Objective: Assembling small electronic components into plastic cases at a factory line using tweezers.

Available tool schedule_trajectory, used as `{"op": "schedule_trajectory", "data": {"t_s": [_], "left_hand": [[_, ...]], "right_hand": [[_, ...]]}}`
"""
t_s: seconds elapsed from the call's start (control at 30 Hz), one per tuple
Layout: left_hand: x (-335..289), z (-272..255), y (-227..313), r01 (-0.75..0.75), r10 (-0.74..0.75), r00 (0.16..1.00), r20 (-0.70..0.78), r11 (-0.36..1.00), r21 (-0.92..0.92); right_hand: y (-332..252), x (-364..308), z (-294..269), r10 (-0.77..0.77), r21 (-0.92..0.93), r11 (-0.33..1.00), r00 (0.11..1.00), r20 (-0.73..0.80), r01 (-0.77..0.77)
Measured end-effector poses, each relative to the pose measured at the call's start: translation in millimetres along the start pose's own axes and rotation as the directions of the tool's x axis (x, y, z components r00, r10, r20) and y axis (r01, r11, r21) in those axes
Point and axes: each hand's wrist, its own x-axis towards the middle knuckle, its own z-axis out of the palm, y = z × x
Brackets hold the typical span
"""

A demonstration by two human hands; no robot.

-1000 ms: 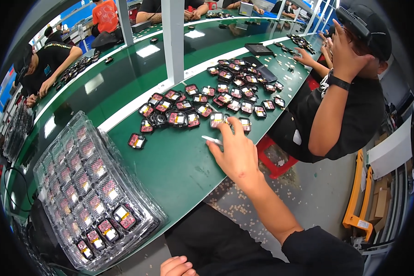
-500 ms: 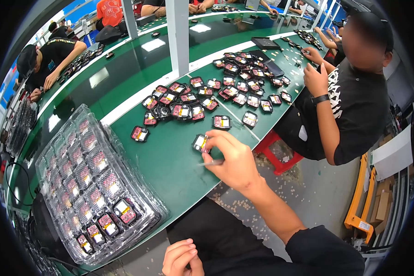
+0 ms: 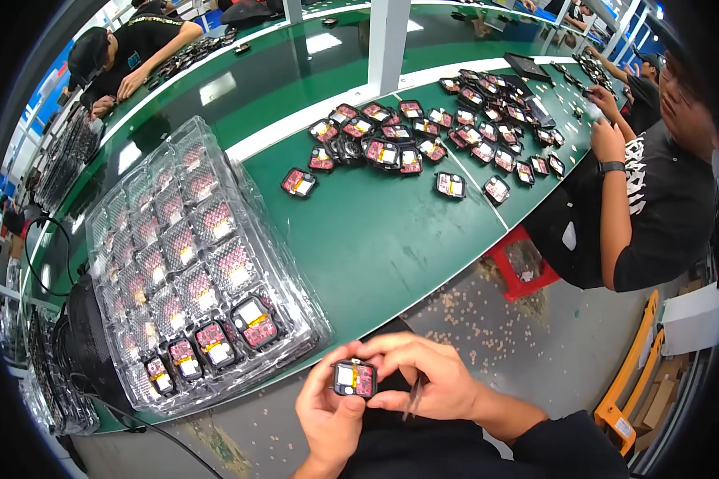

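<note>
Over my lap, just off the bench edge, I hold a small black watch-like case with a red circuit board, a silvery-white block and yellow tape inside. My left hand wraps its left side, thumb at the lower edge. The fingers of my right hand close on its right side. A thin metal tool, possibly tweezers, also sits in the right hand, partly hidden by fingers. To the left, a stack of clear plastic trays shows several similar cases in the front row; more show blurrily through the bubbled plastic.
Many loose cases are heaped on the green bench. A white post rises behind them. At the right sits a co-worker, near a red stool. A black cable runs below the trays.
My right hand has brought the case from the bench back to my lap. My left hand has risen and taken hold of it too. The view has shifted left.
</note>
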Motion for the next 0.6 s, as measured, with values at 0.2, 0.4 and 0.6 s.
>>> {"op": "schedule_trajectory", "data": {"t_s": [0.2, 0.4, 0.6], "left_hand": [[2.0, 0.1, 7.7, -0.002, -0.001, 0.994, -0.106, 1.000, -0.023], [-0.6, -9.5, 4.2, -0.020, 0.016, 0.998, -0.061, 0.998, -0.067], [0.2, -13.5, 3.0, -0.015, 0.013, 0.999, -0.047, 0.999, -0.049]], "right_hand": [[-4.8, -4.9, 0.3, 0.068, -0.299, 0.952, 0.998, 0.004, -0.064], [-3.9, 1.2, 3.4, -0.112, -0.585, 0.804, 0.993, 0.030, 0.108], [6.6, -1.8, 7.5, -0.258, -0.718, 0.654, 0.963, 0.082, 0.236]]}}
